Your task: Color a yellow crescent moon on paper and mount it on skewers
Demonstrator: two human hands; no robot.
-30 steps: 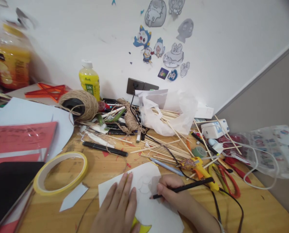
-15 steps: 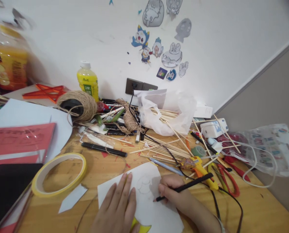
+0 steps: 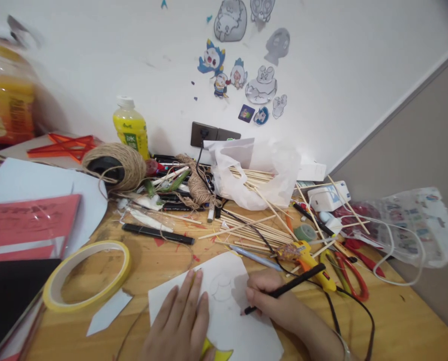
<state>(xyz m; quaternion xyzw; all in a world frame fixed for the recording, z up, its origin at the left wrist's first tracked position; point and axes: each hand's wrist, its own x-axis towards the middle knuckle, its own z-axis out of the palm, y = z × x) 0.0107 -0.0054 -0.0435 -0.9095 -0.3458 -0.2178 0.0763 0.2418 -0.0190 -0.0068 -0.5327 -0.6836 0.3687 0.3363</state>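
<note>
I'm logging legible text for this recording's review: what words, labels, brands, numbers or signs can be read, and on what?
"冰": green label of the yellow bottle; its other print is too blurred.
Too blurred or small to read: print on the jar, red folder, glue gun and clear bag.
Paper: a drawn outline, no words visible.

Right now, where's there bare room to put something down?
Front right, between the black cord, the red handle and the right edge of the desk. A smaller, mostly bare patch lies between the tape roll, black marker and drawing paper. Behind the paper it's crowded: sticks, glue gun, twine.
</note>
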